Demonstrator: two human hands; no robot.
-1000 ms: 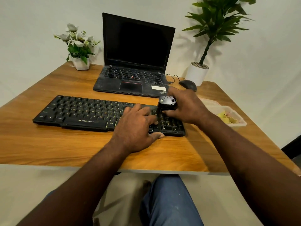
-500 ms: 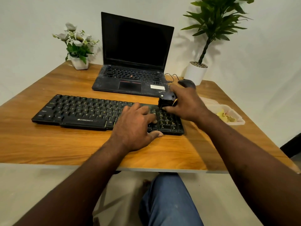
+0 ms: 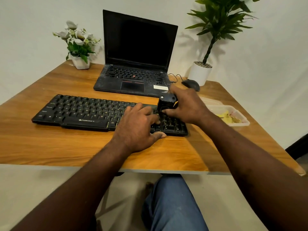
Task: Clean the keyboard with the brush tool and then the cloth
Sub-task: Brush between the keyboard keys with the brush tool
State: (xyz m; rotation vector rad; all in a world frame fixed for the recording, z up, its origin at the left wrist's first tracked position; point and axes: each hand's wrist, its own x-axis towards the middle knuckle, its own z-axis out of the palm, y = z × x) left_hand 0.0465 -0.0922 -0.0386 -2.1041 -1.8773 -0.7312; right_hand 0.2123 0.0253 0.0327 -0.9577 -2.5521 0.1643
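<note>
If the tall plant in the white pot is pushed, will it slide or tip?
The tall plant probably tips: its leaves spread high above a narrow white pot. The pebbles on top may add some weight. It stands near the table edge, so push carefully.

open laptop, mouse, two potted plants, plastic tray

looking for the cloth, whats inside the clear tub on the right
Something crumpled and yellowish lies in the clear tub; whether it is the cloth is unclear. The right hand and forearm cover the tub's left side.
</note>
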